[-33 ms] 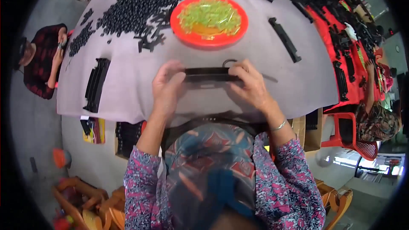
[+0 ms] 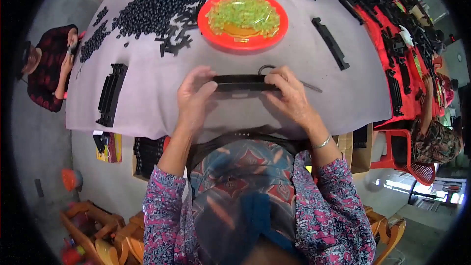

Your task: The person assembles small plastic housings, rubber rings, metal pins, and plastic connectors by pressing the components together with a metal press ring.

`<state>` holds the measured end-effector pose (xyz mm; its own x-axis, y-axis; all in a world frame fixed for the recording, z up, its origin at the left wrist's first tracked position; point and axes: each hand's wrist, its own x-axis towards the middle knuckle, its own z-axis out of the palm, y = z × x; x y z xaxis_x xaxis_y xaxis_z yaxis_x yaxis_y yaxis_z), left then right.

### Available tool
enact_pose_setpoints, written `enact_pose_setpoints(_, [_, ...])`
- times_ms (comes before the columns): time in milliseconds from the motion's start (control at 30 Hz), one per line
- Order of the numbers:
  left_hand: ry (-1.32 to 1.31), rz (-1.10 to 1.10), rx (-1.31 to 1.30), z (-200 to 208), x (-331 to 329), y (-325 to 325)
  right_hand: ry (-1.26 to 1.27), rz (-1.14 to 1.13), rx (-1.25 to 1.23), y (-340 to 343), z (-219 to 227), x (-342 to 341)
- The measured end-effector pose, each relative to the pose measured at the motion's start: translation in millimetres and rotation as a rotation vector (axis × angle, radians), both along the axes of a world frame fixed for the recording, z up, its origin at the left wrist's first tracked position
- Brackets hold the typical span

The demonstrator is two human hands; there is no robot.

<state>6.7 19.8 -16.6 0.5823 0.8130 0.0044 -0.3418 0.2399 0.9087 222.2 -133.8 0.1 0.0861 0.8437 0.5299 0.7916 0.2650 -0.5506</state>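
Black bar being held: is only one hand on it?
No: the left hand holds one end of the black bar and the right hand holds the other.

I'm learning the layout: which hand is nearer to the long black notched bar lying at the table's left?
Left. The left hand is right of the notched bar, apart from it; the right hand is farther right.

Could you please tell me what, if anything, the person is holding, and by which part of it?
A long black piece: the left hand holds its left end, and the right hand holds its right end.
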Motion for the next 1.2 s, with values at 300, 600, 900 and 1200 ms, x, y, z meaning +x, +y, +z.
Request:
enact_pose_setpoints(300, [0.348,-0.047,0.779,-4,2,3,-0.101,-0.084,-0.006,2,-9,-4])
enact_pose_setpoints(600, [0.438,-0.109,0.948,-5,-1,4,0.021,-0.111,-0.053,-1,-9,1])
enact_pose_setpoints(900, [0.410,-0.063,1.061,-8,-1,4,-0.033,-0.098,-0.033,-1,-13,4])
enact_pose_setpoints(1200, [0.410,-0.026,1.108,-8,-1,3,-0.009,-0.114,-0.042,-2,-13,2])
